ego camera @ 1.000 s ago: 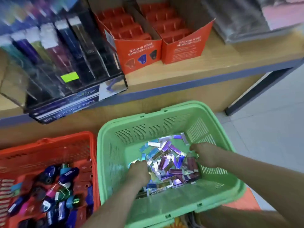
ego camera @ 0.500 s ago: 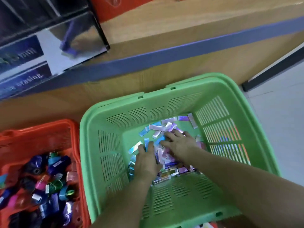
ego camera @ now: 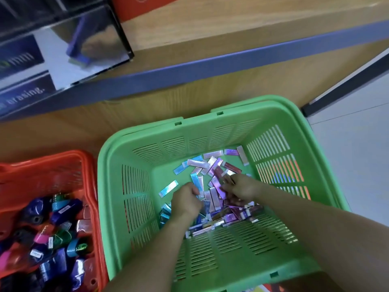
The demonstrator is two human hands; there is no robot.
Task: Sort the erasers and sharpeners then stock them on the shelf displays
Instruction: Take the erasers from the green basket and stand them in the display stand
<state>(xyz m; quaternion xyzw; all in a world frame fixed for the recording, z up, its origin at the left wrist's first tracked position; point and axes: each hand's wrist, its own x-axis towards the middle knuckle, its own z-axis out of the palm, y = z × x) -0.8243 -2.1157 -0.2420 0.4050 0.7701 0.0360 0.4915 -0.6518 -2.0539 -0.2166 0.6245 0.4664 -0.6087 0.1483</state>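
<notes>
— While both arms reach down, what fills most of the frame?

— A wooden shelf [ego camera: 210, 34] with a blue front edge runs across the top. Below it, at centre, sits the green slotted basket [ego camera: 109, 165], and at lower left the red basket [ego camera: 42, 165] stands just beside it.

— And upper left?

— A black display case [ego camera: 63, 39] stands on the shelf, with the bottom of an orange carton [ego camera: 147, 7] to its right.

— Where is the stock?

— Sharpeners [ego camera: 63, 209], blue, pink and teal, lie heaped in the red basket. Foil-wrapped erasers [ego camera: 197, 163] are scattered over the green basket's floor, thickest toward its middle and right.

— The hands?

— Both are down in that pile. The right hand [ego camera: 244, 188], right of centre, has its fingers curled round a few erasers. The left hand [ego camera: 185, 202] lies knuckles-up on the heap just beside it, fingers bent under; whether it grips anything I cannot tell.
</notes>
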